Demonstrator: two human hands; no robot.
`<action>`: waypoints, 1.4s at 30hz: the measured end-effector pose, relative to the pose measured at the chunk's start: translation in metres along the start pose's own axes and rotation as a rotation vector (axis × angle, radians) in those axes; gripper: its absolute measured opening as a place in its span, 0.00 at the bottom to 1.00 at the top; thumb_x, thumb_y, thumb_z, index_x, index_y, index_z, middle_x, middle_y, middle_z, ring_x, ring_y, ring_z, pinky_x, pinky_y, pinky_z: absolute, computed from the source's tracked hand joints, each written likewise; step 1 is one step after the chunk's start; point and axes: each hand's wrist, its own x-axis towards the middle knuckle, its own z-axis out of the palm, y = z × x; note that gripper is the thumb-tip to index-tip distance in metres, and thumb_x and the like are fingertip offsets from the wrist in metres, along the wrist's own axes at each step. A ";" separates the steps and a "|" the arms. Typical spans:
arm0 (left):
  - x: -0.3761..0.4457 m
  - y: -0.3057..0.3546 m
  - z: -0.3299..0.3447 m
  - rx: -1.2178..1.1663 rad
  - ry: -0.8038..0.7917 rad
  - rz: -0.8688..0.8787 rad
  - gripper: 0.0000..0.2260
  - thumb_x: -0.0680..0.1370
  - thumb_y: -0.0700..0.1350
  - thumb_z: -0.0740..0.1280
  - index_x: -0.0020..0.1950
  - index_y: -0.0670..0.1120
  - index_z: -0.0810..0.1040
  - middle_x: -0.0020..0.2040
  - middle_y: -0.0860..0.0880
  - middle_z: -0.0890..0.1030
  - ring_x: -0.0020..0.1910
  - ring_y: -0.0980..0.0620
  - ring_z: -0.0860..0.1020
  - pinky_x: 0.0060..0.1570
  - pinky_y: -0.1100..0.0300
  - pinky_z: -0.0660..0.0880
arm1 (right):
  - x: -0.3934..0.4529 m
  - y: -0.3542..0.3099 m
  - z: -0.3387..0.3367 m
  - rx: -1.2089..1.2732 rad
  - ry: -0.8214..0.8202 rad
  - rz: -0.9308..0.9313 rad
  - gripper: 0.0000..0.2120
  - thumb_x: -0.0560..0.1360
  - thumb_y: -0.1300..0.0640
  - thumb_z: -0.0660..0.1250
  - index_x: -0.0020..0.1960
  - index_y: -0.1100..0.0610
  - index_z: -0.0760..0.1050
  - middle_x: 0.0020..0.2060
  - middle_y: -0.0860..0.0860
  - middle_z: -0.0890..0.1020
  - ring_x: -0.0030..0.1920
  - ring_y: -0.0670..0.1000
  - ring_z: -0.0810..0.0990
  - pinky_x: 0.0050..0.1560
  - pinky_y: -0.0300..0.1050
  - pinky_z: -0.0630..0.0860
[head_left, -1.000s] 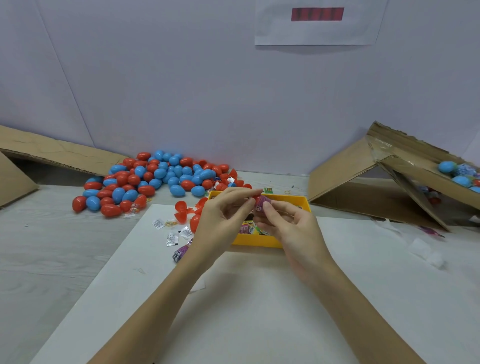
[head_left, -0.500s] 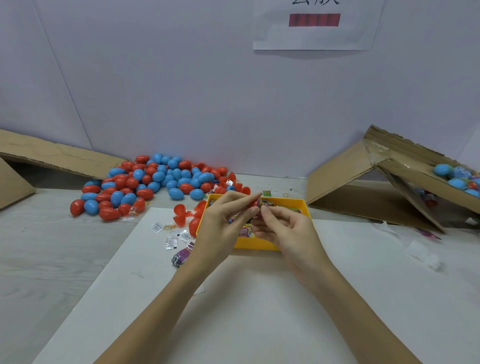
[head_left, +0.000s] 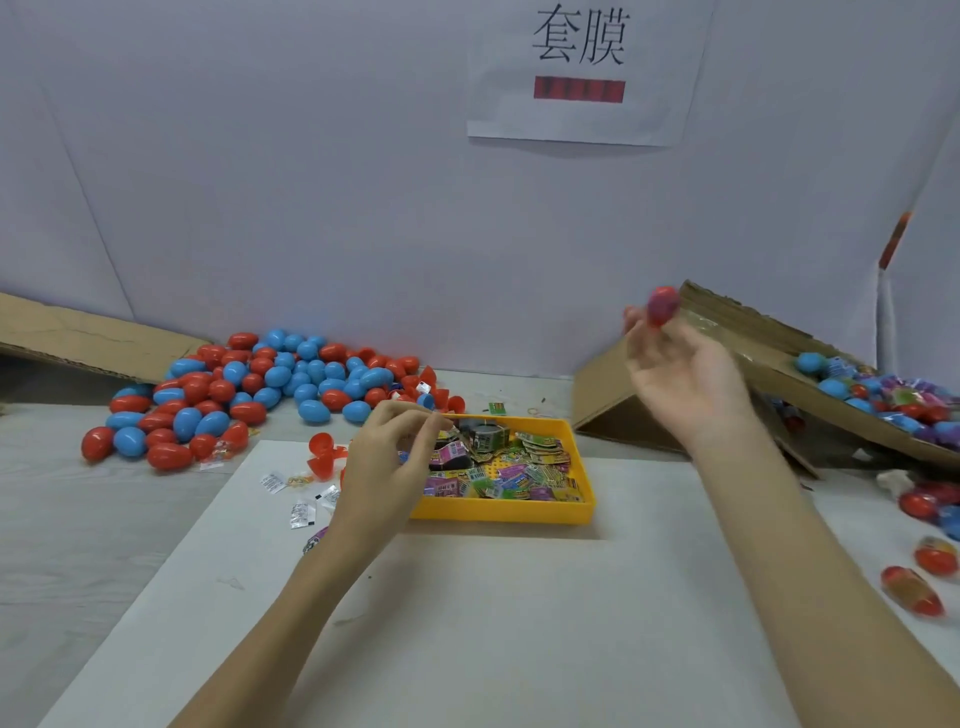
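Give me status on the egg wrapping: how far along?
Done: wrapped eggs lie in the box at right, a few more beside it. In hand: right hand holds a red egg up by that box; left hand is at the tray. Left: the big bare pile, so far from finished.

The plastic egg (head_left: 662, 306) is red, with a purplish-pink film sleeve around its middle, and motion blur hides any finer print. It is up in the air, well above the desk's right rear part, pinched at the fingers (head_left: 635, 325) of the right hand (head_left: 685, 379) with one rounded end pointing up. The yellow tray (head_left: 498, 512) lies flat on the white sheet near the middle of the desk's rear edge. It is shallow and rectangular, and holds a loose heap of flattened green, pink and purple film sleeves (head_left: 519, 473).
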 end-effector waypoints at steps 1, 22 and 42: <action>0.001 -0.003 -0.001 0.026 0.003 -0.015 0.10 0.83 0.45 0.66 0.55 0.43 0.86 0.54 0.50 0.78 0.54 0.55 0.77 0.48 0.73 0.72 | 0.006 -0.013 0.000 0.071 0.016 -0.029 0.18 0.85 0.55 0.59 0.64 0.70 0.74 0.53 0.65 0.84 0.45 0.57 0.87 0.45 0.44 0.84; 0.038 -0.078 -0.036 0.523 0.048 -0.261 0.13 0.83 0.45 0.66 0.65 0.45 0.81 0.65 0.44 0.80 0.63 0.45 0.77 0.62 0.46 0.75 | -0.008 0.095 -0.061 -0.394 0.044 0.171 0.12 0.84 0.60 0.60 0.59 0.64 0.80 0.39 0.53 0.84 0.38 0.47 0.83 0.40 0.40 0.81; 0.051 -0.045 -0.015 0.329 0.018 0.012 0.11 0.77 0.43 0.74 0.54 0.50 0.74 0.51 0.51 0.74 0.43 0.54 0.75 0.44 0.64 0.75 | -0.010 0.100 -0.060 -0.524 0.029 0.074 0.13 0.85 0.61 0.59 0.57 0.65 0.81 0.39 0.55 0.85 0.39 0.47 0.85 0.41 0.39 0.81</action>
